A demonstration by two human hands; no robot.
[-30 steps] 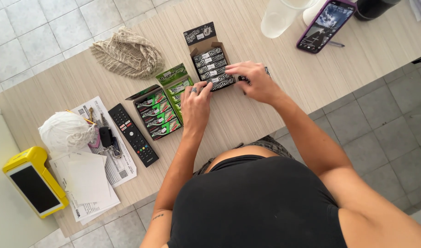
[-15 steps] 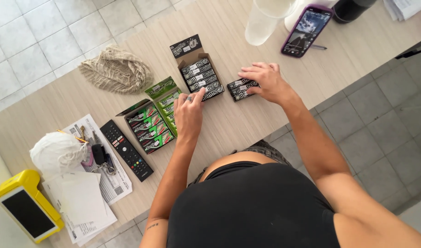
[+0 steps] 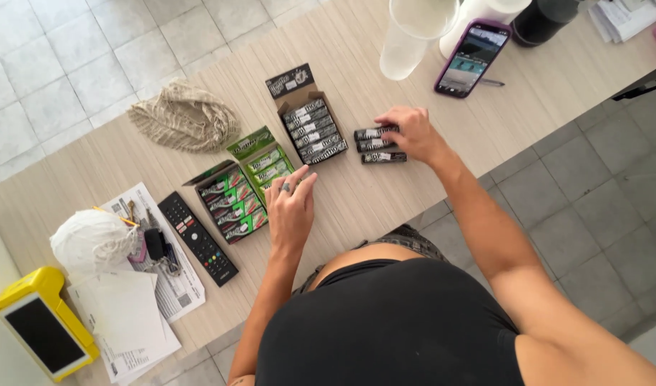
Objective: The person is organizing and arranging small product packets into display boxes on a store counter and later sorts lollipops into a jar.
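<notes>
Beside table edge (image 3: 442, 200), right hand (image 3: 413, 132)

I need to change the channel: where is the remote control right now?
In the head view the black remote control lies on the wooden table's left part, between the keys and papers and the green gum box.

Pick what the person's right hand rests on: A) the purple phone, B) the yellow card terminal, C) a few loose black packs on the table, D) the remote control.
C: the right hand lies over loose black packs beside the open black box, apart from the phone.
</notes>
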